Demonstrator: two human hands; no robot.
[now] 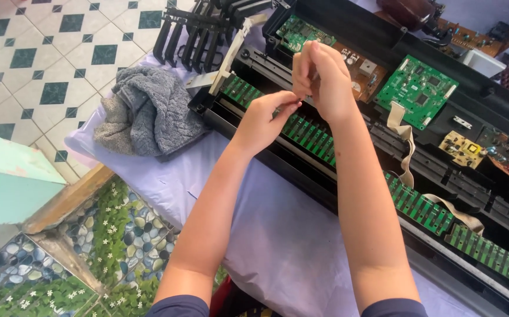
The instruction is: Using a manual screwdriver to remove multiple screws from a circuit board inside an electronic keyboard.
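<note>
We see the worktop (278,235) draped in a pale lilac cloth, and across it, from ten o'clock down to four o'clock, an opened black keyboard chassis (354,35) with its keys off. A long strip of green contact boards (418,205) runs along the chassis, passing just under our hands. At nine o'clock a grey towel (149,111) lies bunched against the chassis end, and at twelve o'clock sits a row of black keys (190,35). A green circuit board (417,89) lies at two o'clock.

Our right hand (325,79) is raised above the strip, its fingers pinched together on something too small to make out. Our left hand (263,120) reaches up at seven o'clock of it, fingertips (289,105) drawn together and almost touching the right hand.
</note>
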